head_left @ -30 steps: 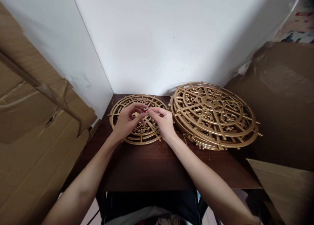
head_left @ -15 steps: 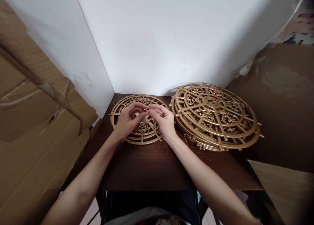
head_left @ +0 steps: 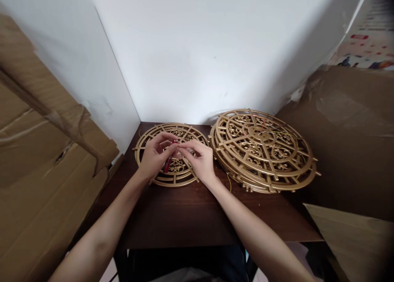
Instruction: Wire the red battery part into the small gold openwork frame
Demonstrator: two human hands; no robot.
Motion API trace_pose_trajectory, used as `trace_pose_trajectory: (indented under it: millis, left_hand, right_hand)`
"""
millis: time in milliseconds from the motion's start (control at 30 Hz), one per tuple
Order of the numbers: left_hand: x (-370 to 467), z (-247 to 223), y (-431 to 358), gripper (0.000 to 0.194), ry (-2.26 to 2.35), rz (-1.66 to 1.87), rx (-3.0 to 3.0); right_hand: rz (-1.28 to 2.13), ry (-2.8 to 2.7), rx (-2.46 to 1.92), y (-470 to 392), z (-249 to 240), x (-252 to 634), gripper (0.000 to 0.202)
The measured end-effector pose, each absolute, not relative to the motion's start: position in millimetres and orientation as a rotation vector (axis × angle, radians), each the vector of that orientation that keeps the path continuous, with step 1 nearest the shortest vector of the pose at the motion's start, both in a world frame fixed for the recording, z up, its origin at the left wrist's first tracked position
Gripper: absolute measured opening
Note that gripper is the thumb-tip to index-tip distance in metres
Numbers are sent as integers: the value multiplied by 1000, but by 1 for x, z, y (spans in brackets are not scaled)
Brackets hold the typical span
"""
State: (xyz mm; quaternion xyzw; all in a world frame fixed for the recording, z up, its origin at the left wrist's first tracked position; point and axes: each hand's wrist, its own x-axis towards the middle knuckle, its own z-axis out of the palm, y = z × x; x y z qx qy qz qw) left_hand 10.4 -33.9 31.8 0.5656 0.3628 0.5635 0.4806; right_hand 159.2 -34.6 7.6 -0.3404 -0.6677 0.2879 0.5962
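My left hand (head_left: 155,152) is closed around a slim red tool (head_left: 168,165). Its red lower end shows below my fingers and a bit more red shows at my thumb tip; its exact kind is too small to make out. Thumb and forefinger of my right hand (head_left: 198,155) pinch together against the left fingertips, on something too tiny to name. Both hands are held over a round gold lattice panel (head_left: 175,179) with scrollwork, which lies flat on the dark wooden table and is partly hidden by them.
To the right, several similar gold panels (head_left: 264,150) are stacked unevenly, with thin yellow wires among them. A cardboard sheet (head_left: 55,159) leans on the left, and a large cardboard box (head_left: 353,142) stands on the right. Behind the table (head_left: 181,220) rises a white wall (head_left: 197,48).
My hands have drawn slightly closer together, fingertips now meeting, and more of the red tool shows below the left hand. The view has shifted a little. The panels stay put.
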Motion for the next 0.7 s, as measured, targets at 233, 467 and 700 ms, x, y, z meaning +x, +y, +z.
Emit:
trace_pose_trajectory:
  millis: [233, 467, 700]
  left_hand:
    - [11, 32, -34, 21, 888, 1386, 1374]
    - [10, 32, -34, 25, 904, 1381, 1310]
    - [0, 30, -23, 29, 886, 1503, 969]
  right_hand:
    - [500, -1668, -799, -36, 6, 159, 13]
    - [360, -1604, -868, -38, 10, 159, 10]
    - [401, -1705, -822, -42, 10, 156, 6]
